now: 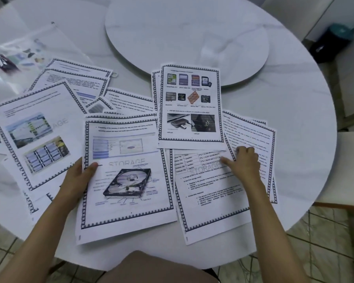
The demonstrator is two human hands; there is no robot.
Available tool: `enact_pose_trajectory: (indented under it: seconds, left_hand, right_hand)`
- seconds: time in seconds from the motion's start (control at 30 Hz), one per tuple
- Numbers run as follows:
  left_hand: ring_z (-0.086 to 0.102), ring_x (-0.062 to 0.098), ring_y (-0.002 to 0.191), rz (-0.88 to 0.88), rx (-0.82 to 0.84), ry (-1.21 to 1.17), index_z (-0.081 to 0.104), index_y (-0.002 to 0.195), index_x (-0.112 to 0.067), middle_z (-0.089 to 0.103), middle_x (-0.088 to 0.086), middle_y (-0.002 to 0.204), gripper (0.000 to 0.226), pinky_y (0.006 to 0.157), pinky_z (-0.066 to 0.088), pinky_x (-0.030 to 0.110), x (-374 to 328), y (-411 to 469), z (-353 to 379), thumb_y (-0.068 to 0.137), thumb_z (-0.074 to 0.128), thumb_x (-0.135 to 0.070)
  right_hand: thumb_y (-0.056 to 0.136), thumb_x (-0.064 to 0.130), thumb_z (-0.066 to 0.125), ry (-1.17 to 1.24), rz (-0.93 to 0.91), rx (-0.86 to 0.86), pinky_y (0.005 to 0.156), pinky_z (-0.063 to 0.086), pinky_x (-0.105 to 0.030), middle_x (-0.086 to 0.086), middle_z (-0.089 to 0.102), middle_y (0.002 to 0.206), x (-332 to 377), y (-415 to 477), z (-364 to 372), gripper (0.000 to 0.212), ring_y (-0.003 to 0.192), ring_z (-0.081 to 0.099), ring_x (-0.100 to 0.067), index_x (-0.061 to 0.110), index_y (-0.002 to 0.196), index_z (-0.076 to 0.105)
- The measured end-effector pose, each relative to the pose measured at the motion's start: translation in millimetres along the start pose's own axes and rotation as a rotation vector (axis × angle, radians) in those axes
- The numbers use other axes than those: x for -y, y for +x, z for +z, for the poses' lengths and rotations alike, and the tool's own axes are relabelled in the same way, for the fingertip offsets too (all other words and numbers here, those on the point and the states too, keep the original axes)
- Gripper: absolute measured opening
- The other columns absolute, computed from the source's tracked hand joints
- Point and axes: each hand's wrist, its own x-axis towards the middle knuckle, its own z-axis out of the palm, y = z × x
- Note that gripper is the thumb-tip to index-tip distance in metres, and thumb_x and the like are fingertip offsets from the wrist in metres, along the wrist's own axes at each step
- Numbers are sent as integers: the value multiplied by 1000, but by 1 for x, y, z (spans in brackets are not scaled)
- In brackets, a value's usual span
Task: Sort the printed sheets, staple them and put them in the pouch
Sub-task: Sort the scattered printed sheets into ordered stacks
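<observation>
Pinching the glossy hard-disk sheet (129, 180) by its left edge: left hand (78, 180), near the round marble table's (294, 99) front edge. Right hand (244, 164), fingers bent, rests on the tabulated sheet (208, 190); grip indeterminate. Clear plastic pouch (29, 43) lies at the far-left edge, with open marble toward the right edge.

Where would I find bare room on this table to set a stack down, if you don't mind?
The turntable is bare. So is the table between the sheets and the right rim, and the strip between the pouch and the turntable. Left and middle are crowded with overlapping sheets.
</observation>
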Motion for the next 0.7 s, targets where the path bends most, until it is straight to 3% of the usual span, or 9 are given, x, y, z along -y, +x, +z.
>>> enact_pose_trajectory:
  seconds: [0.27, 0.43, 0.57, 0.63, 0.7]
  left_hand:
    - [57, 27, 97, 1, 17, -3, 49, 128, -12, 57, 16, 123, 34, 86, 45, 42, 4, 3, -2, 95, 47, -21]
    - [57, 31, 104, 22, 11, 31, 49, 128, -10, 56, 17, 126, 35, 88, 44, 42, 3, 1, -3, 95, 47, -21]
    - [56, 29, 103, 30, 17, 31, 49, 129, -8, 56, 18, 126, 35, 88, 43, 41, 1, 0, -3, 96, 47, -19]
    - [55, 26, 99, 34, 15, 39, 48, 129, -8, 56, 18, 126, 35, 86, 42, 40, 1, -2, -2, 96, 46, -19]
    - [53, 24, 96, 41, 10, 45, 48, 129, -7, 56, 19, 125, 35, 85, 42, 39, 0, -3, -1, 96, 46, -18]
  right_hand:
    - [74, 35, 75, 128, 157, 40, 99, 34, -46, -19, 38, 133, 9, -14, 3, 75, 126, 35, -33, 3, 130, 37]
    - [83, 17, 67, 303, 125, 9, 99, 39, -45, -22, 53, 128, 2, -15, -5, 48, 119, 49, -36, -4, 124, 51]
    - [88, 12, 58, 488, 77, 16, 86, 44, -41, -31, 61, 106, -13, -25, -16, 37, 101, 58, -38, -18, 110, 54]
    - [88, 15, 59, 503, 71, 20, 75, 42, -34, -26, 62, 88, -26, -27, -25, 31, 88, 59, -30, -15, 100, 60]
    - [88, 16, 59, 517, 82, 9, 75, 43, -34, -16, 63, 83, -44, -29, -38, 21, 85, 59, -25, -5, 87, 65]
